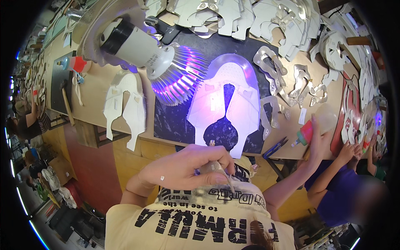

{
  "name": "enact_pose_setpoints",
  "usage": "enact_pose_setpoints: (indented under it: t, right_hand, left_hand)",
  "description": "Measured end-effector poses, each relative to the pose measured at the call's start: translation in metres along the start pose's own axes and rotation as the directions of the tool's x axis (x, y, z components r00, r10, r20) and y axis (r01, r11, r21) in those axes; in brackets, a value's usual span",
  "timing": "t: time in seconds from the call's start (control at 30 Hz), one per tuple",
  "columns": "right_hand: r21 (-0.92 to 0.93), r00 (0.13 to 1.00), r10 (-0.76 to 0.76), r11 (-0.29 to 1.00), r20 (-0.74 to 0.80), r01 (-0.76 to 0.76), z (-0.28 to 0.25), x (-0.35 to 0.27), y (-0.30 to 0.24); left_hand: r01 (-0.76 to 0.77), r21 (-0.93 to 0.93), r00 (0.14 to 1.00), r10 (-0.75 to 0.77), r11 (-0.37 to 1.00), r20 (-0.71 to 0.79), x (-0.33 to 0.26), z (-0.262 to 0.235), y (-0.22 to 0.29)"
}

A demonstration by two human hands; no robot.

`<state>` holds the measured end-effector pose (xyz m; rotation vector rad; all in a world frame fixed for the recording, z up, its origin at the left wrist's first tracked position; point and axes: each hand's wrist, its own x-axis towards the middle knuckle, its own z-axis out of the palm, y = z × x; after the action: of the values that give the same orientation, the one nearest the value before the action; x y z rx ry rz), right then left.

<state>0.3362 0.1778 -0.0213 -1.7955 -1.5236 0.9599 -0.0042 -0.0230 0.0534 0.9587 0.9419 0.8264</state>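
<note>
My left hand (196, 166) is closed in front of my shirt, its fingers curled round a small greyish piece (213, 167) that they largely hide. Over at the right edge of the bench, my right hand (317, 139) grips a squeeze bottle (306, 131) with a red collar, a pale nozzle and a cloudy body. Between the two, a white shoe upper (246, 106) lies on a dark mat (171, 125), lit violet by a finned lamp (179, 75) hanging above it. A smaller white upper (137, 100) rests left of the mat.
Metal templates (302, 83) lie right of the mat, with stacked white uppers (233, 18) behind. Dark slim tools (275, 148) sit at the bench's front edge. Another red bottle (77, 63) and a hammer (66, 102) are at left. A co-worker in purple (333, 183) works at the right.
</note>
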Motion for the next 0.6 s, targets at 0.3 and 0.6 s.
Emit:
enact_pose_setpoints:
  t: [0.3,0.6]
  right_hand:
    - [-0.799,0.984,-0.14,0.602,-0.113,-0.006,0.006,-0.011,0.013]
    - [0.441,0.383,-0.474,0.88,0.793,0.177,0.076,-0.118,-0.085]
  left_hand:
    - [-0.171,-0.091,0.962,0.147,0.981,-0.229,-0.012,0.005,-0.02]
    - [-0.012,-0.43,0.953,-0.12,0.903,-0.28,-0.011,0.021,-0.027]
